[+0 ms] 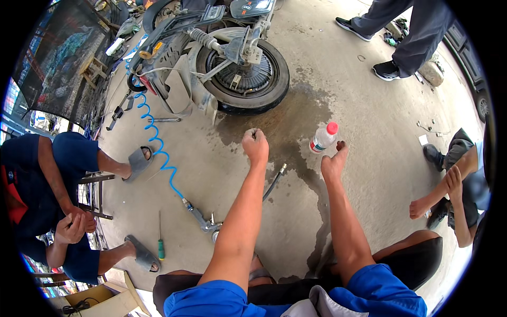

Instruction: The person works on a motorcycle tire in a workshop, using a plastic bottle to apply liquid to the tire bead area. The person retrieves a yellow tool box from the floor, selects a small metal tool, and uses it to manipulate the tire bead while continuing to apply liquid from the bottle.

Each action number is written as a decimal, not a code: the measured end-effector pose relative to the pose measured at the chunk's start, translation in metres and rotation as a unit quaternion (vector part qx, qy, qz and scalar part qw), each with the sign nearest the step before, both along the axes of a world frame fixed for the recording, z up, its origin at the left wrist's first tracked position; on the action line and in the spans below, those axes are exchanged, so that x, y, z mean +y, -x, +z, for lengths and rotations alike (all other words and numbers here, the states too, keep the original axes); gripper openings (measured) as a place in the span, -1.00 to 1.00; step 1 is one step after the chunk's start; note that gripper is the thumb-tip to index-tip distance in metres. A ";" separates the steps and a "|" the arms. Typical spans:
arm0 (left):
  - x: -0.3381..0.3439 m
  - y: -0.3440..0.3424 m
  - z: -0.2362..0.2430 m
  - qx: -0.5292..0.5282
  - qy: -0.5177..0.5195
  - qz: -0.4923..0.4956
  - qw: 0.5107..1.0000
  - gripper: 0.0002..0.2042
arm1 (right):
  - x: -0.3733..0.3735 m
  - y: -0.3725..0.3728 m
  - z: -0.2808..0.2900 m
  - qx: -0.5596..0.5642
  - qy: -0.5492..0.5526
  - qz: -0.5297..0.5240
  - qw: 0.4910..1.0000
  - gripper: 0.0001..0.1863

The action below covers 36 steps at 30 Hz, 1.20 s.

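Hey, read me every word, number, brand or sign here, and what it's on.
Clear bottle with a red cap: label print too small to read.
Two-wheeler's dark panel: pale round badge; I won't copy its marking.
Grey plate beside it: marks too blurred to read.
Left seated person's clothing: small logo, too small to read.

A clear plastic bottle [324, 138], its pinkish-red cap [331, 128] on, is just beside the right hand [333, 162], at its eleven o'clock, cap end pointing toward one o'clock.

Curled left hand [255, 146], right hand [334, 162] near red-capped bottle [321, 141], motorbike wheel [248, 78]
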<state>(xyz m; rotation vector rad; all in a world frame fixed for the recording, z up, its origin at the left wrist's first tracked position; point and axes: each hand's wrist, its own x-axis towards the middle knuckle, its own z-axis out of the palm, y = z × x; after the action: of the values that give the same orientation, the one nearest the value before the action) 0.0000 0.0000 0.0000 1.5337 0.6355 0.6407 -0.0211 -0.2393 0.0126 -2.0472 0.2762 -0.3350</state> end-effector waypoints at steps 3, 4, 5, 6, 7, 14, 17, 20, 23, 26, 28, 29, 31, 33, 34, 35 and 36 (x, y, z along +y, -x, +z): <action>-0.004 -0.001 -0.003 -0.005 0.017 -0.001 1.000 -0.87 | -0.011 -0.003 -0.016 -0.019 0.011 -0.044 0.999 -0.30; -0.004 -0.003 -0.004 -0.009 0.018 0.003 1.000 -0.87 | -0.012 -0.006 -0.017 -0.021 0.007 -0.050 0.998 -0.31; -0.004 -0.005 -0.004 -0.013 0.019 0.008 1.000 -0.86 | -0.013 -0.010 -0.019 -0.024 0.004 -0.057 0.998 -0.31; -0.001 -0.008 -0.006 -0.015 0.017 0.010 1.000 -0.86 | -0.013 -0.012 -0.019 -0.027 0.008 -0.058 0.998 -0.31; 0.001 -0.010 -0.007 -0.017 0.015 0.013 1.000 -0.86 | -0.013 -0.014 -0.019 -0.031 0.012 -0.060 0.998 -0.32; 0.005 -0.001 -0.005 0.009 0.038 0.019 0.999 -0.79 | -0.002 -0.002 0.009 0.001 -0.056 0.084 0.995 -0.22; 0.005 0.004 0.002 0.034 0.029 0.010 0.999 -0.79 | 0.008 -0.006 0.020 -0.029 -0.154 0.133 0.979 -0.14; 0.012 0.008 0.010 0.031 0.012 0.001 0.999 -0.80 | 0.006 -0.026 0.017 -0.031 -0.123 0.140 0.982 -0.24; 0.011 0.021 0.041 0.044 0.044 -0.009 0.998 -0.82 | 0.011 -0.027 0.030 -0.039 -0.077 0.146 0.985 -0.36; 0.031 0.026 0.042 0.049 0.055 -0.017 0.997 -0.83 | 0.032 -0.021 0.062 0.005 -0.056 0.210 0.976 -0.36; 0.037 0.030 0.041 0.056 0.046 -0.020 0.997 -0.83 | 0.048 -0.014 0.062 0.120 -0.060 0.284 0.949 -0.39; 0.039 0.033 0.044 0.064 0.051 -0.015 0.997 -0.83 | 0.061 -0.006 0.070 0.182 -0.092 0.321 0.925 -0.39; 0.034 0.036 0.051 0.079 0.064 -0.010 0.995 -0.83 | 0.079 0.011 0.069 0.264 -0.172 0.335 0.888 -0.41; 0.031 0.037 0.057 0.081 0.062 -0.013 0.995 -0.83 | 0.095 0.024 0.079 0.291 -0.219 0.297 0.883 -0.39; 0.030 0.038 0.059 0.084 0.062 -0.015 0.994 -0.83 | 0.101 0.025 0.073 0.300 -0.240 0.310 0.870 -0.39; 0.030 0.040 0.061 0.085 0.062 -0.017 0.994 -0.82 | 0.105 0.025 0.067 0.308 -0.260 0.323 0.856 -0.38; 0.034 0.045 0.061 0.087 0.061 -0.014 0.994 -0.82 | 0.113 0.030 0.071 0.305 -0.260 0.295 0.867 -0.44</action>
<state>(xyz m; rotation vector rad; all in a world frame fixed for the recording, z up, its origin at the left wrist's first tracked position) -0.0448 0.0343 0.0611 1.4917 0.7697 0.4404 -0.0510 -0.1260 0.0840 -1.5387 0.0872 0.7136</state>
